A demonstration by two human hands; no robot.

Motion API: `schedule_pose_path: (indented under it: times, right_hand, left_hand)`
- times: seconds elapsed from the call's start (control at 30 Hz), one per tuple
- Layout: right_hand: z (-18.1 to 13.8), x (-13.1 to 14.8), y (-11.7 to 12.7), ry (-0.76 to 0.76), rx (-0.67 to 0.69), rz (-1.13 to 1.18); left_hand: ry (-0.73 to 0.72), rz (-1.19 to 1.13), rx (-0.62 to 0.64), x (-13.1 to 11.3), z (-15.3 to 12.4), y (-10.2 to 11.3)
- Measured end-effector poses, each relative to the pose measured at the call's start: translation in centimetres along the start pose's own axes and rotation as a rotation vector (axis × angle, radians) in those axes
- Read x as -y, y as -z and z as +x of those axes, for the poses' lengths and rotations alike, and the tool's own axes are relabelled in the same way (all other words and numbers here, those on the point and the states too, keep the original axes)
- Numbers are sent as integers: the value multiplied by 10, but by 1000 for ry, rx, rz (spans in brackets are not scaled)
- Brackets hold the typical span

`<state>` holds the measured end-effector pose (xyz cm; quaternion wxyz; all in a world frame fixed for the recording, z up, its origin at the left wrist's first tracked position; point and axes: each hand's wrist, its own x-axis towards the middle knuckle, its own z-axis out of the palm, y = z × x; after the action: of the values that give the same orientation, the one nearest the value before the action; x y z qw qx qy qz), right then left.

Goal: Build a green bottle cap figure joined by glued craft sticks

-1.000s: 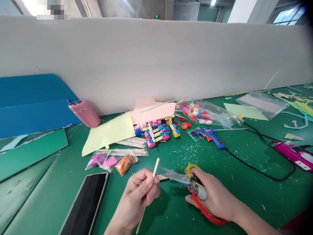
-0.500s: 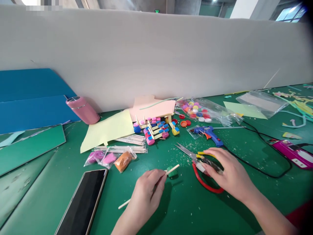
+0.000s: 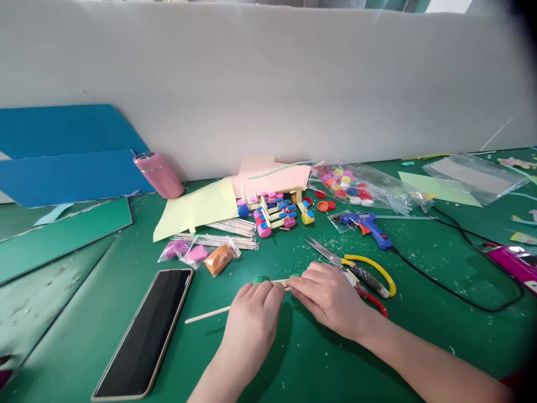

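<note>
My left hand (image 3: 254,319) pinches a thin wooden stick (image 3: 207,314) that lies across the green mat and sticks out to the left. A green cap (image 3: 260,279) sits just beyond my left fingertips. My right hand (image 3: 329,296) meets the left at the stick's right end, its fingers pressed together on a short wooden piece (image 3: 280,281) there. Scissors (image 3: 356,271) with a yellow and a red handle lie on the mat right behind my right hand, blades pointing to the far left.
A phone (image 3: 146,330) lies at the near left. Small clay bags (image 3: 201,254), a bundle of sticks (image 3: 226,240), a stick-and-cap model (image 3: 274,212), a bag of caps (image 3: 356,187) and a blue glue gun (image 3: 369,224) with its black cord lie beyond. A pink bottle (image 3: 158,174) rests by the wall.
My right hand let go of the scissors, which now lie on the mat, and moved left to join the left hand. The stick went from raised to lying flat.
</note>
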<state>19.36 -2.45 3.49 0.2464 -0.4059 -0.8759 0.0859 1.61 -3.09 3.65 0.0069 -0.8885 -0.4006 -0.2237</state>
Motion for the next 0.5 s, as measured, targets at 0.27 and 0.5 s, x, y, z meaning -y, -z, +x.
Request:
schedule_pose_path:
  times: [0.27, 0.5]
  right_hand:
    - [-8, -7, -9, 113, -22, -43]
    - [-14, -10, -17, 126, -37, -13]
  left_hand:
    - [-16, 11, -117, -7, -15, -18]
    - [7, 30, -113, -14, -18, -22]
